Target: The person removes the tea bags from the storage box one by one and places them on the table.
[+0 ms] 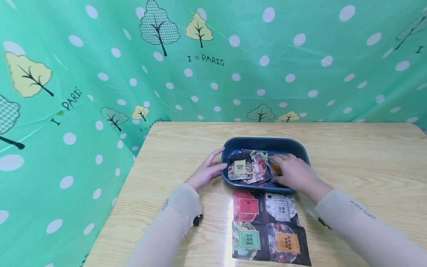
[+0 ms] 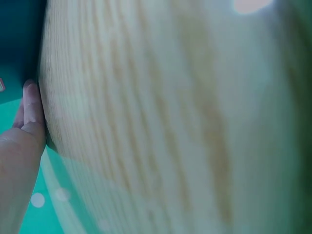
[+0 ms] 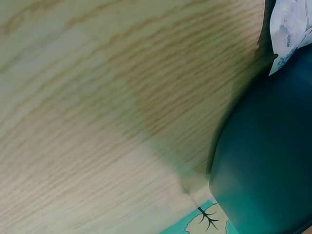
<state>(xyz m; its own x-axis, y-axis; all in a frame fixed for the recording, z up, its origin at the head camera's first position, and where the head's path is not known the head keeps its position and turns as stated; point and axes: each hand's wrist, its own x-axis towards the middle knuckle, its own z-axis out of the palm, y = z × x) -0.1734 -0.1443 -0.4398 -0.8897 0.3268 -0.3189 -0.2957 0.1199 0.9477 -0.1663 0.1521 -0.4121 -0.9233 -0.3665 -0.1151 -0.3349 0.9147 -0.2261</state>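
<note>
A dark blue plastic basin (image 1: 267, 140) holds several tea sachets, among them one with a cream label (image 1: 240, 167) on top at its left side. My left hand (image 1: 207, 172) rests its fairly straight fingers against the basin's left rim; in the left wrist view these fingers (image 2: 32, 105) lie along the outer wall. Inside the right part of the basin, my right hand (image 1: 295, 173) grips a dark tea sachet with an orange label (image 1: 276, 168), fingers at its far edge and thumb at its near edge. The palm covers part of that sachet.
Before the basin, sachets lie in two rows on the wooden table (image 1: 186, 137): red (image 1: 248, 207) and white (image 1: 281, 208) above, green (image 1: 249, 240) and orange (image 1: 288, 243) below. A green dotted curtain (image 1: 213, 92) hangs behind and to the left.
</note>
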